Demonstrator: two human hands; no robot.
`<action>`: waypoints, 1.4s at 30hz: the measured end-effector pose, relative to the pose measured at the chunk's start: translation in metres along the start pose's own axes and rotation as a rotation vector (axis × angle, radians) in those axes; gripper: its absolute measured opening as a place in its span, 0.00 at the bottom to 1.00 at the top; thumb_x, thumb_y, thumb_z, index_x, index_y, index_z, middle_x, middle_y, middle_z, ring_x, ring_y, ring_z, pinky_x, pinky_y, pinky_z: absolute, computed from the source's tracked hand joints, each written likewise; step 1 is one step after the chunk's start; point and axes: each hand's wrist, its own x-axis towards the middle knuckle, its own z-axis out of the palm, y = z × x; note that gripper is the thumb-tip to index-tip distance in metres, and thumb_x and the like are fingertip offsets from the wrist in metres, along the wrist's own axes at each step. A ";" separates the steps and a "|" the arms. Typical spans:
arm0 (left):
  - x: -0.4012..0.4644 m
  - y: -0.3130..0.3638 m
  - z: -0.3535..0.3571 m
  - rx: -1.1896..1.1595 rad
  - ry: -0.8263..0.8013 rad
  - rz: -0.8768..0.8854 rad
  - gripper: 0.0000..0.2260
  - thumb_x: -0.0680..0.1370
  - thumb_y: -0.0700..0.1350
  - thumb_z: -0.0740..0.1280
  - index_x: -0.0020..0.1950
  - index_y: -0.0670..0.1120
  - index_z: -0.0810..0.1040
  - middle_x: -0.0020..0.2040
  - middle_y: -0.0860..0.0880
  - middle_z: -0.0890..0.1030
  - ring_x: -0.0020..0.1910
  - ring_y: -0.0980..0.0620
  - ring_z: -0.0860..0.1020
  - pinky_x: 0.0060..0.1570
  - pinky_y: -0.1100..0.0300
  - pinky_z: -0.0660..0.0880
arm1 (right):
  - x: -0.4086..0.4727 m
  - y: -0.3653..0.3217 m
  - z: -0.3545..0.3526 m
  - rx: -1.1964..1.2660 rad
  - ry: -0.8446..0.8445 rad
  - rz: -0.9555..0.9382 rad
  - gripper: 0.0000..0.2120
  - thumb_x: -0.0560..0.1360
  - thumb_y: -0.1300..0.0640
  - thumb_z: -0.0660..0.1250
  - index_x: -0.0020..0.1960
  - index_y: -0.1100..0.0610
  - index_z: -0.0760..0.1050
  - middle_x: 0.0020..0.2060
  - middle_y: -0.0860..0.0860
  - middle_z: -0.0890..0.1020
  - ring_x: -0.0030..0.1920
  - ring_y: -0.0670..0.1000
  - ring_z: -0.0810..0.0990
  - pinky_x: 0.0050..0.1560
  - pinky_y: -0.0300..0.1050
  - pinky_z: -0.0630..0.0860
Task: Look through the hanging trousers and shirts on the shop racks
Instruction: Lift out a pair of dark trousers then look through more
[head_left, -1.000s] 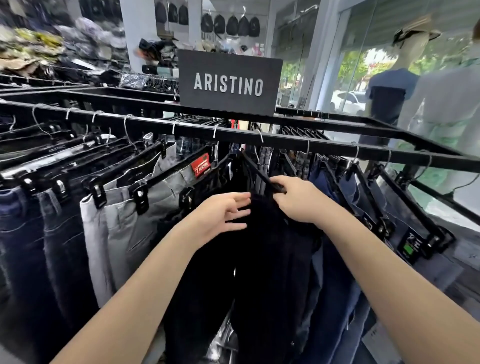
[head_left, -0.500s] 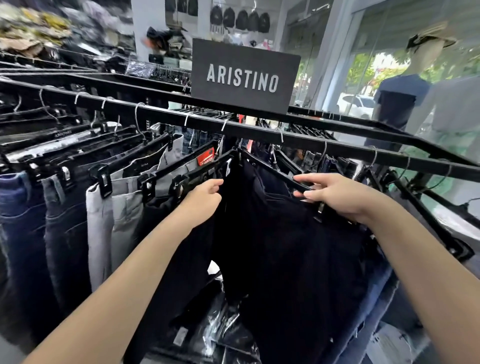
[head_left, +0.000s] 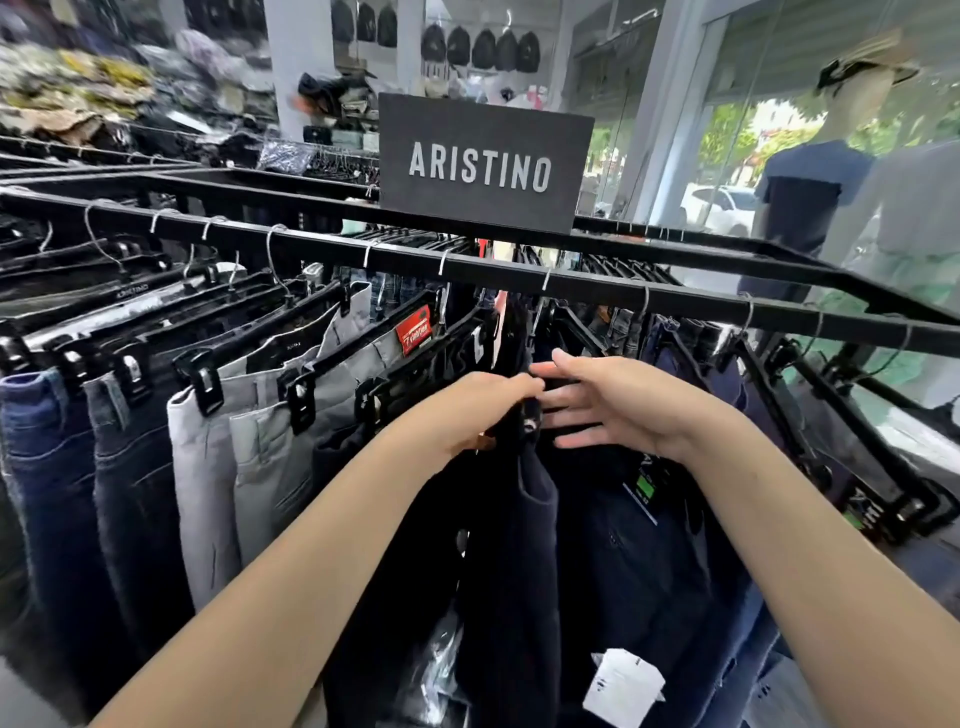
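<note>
Navy cloth fills your left hand (head_left: 488, 410), fingers curled over the dark trousers (head_left: 511, 545) at their clip hanger. Your right hand (head_left: 613, 402), nearer the next pair, lies flat and spread just beside it. Both pairs hang straight down below your hands from the black rail (head_left: 597, 286).

Left of the black rectangular sign with pale grey ARISTINO lettering (head_left: 485, 162) hang light grey cotton trousers (head_left: 249, 441) and dark blue denim jeans (head_left: 47, 467), with plain navy fabric trousers (head_left: 519, 571) below it.
</note>
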 end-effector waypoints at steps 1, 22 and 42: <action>0.000 0.002 0.001 0.036 -0.005 -0.005 0.12 0.76 0.52 0.66 0.54 0.47 0.82 0.48 0.51 0.82 0.49 0.53 0.80 0.60 0.49 0.75 | 0.001 0.001 -0.001 0.025 -0.007 0.007 0.21 0.83 0.44 0.55 0.72 0.51 0.69 0.56 0.52 0.85 0.58 0.53 0.83 0.64 0.57 0.76; 0.025 0.012 0.024 0.002 0.303 -0.080 0.09 0.67 0.42 0.70 0.37 0.36 0.80 0.36 0.40 0.76 0.36 0.46 0.74 0.37 0.55 0.70 | 0.013 0.023 -0.007 -0.097 0.148 -0.021 0.21 0.79 0.36 0.53 0.59 0.47 0.75 0.52 0.49 0.82 0.56 0.51 0.81 0.63 0.55 0.75; -0.206 -0.083 0.019 0.248 0.275 -0.245 0.15 0.76 0.32 0.64 0.57 0.47 0.83 0.57 0.56 0.83 0.60 0.60 0.78 0.62 0.62 0.69 | -0.016 0.084 0.064 -1.015 -0.144 -0.646 0.32 0.70 0.44 0.75 0.71 0.47 0.70 0.68 0.46 0.75 0.76 0.54 0.62 0.73 0.55 0.60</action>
